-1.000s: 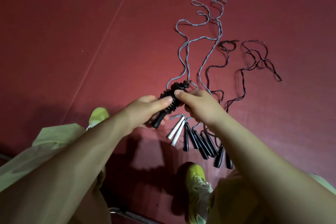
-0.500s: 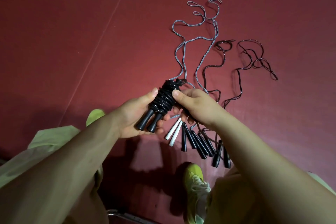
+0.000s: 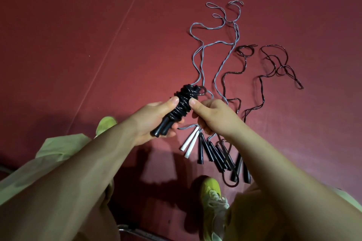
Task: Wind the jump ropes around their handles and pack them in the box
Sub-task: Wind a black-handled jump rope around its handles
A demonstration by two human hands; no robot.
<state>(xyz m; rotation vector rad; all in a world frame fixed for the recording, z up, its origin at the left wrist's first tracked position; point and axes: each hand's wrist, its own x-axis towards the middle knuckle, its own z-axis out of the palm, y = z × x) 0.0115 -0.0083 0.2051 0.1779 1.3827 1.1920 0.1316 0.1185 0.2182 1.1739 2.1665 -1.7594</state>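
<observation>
Wound black rope bundle [image 3: 181,106] lifted clear, both hands' fingers [image 3: 172,101] curled round it, no container visible

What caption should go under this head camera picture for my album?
Two hands, left hand and right hand, hold a wound black jump rope above unwound ropes on the red floor.
</observation>
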